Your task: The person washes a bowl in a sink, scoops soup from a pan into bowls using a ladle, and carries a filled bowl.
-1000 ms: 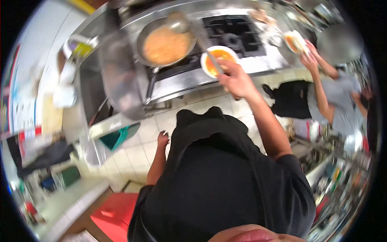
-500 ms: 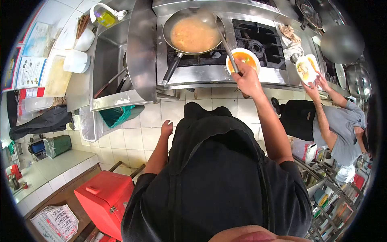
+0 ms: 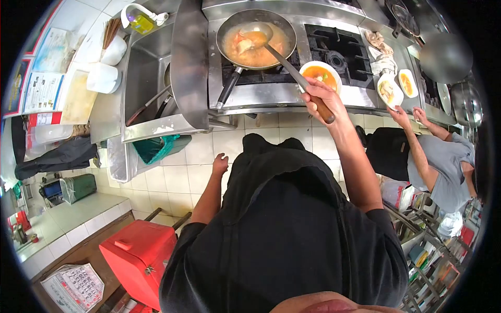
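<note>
The right hand is closed around the ladle, near its wooden grip; the left hand hangs low, nothing seen in it, its opening I cannot tell. The ladle is probably stiff, heavier at its filled scoop, best held by the wood. It passes the soup bowl, near the stove's front edge, reaching into the wok.

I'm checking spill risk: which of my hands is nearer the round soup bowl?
Right. The right hand, gripping the ladle, is by the soup bowl, overlapping its near edge in view; the left hand hangs well away.
</note>
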`<state>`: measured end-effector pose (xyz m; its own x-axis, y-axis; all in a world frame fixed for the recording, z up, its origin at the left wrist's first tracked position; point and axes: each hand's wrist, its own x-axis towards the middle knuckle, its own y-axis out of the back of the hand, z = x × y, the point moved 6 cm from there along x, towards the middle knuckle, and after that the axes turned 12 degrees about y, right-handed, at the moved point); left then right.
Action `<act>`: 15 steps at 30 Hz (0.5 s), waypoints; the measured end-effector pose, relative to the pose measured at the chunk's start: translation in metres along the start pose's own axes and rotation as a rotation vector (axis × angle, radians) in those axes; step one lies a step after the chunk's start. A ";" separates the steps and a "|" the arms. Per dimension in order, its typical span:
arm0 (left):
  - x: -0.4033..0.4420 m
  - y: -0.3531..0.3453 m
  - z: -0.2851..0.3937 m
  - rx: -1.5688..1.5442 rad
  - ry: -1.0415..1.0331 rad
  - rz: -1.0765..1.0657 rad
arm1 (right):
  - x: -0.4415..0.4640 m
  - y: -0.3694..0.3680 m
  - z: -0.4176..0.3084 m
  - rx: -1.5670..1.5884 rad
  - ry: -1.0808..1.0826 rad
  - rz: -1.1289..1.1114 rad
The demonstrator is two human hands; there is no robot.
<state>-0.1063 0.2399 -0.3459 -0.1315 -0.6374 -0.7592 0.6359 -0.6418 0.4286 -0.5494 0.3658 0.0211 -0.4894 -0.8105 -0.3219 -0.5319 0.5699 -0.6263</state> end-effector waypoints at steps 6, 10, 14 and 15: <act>-0.003 -0.002 -0.001 -0.024 0.019 -0.024 | -0.020 -0.003 -0.015 -0.049 0.038 0.015; 0.006 -0.006 -0.005 -0.013 0.002 -0.030 | -0.026 -0.001 -0.025 -0.008 0.076 0.056; 0.006 -0.008 0.001 0.036 -0.044 -0.042 | -0.030 0.005 -0.034 0.054 0.090 0.023; 0.004 -0.009 0.003 0.031 -0.009 -0.049 | -0.034 0.004 -0.038 0.062 0.097 0.035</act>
<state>-0.1150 0.2417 -0.3509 -0.1684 -0.6086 -0.7754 0.6044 -0.6851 0.4065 -0.5608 0.4012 0.0564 -0.5731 -0.7717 -0.2758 -0.4710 0.5855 -0.6598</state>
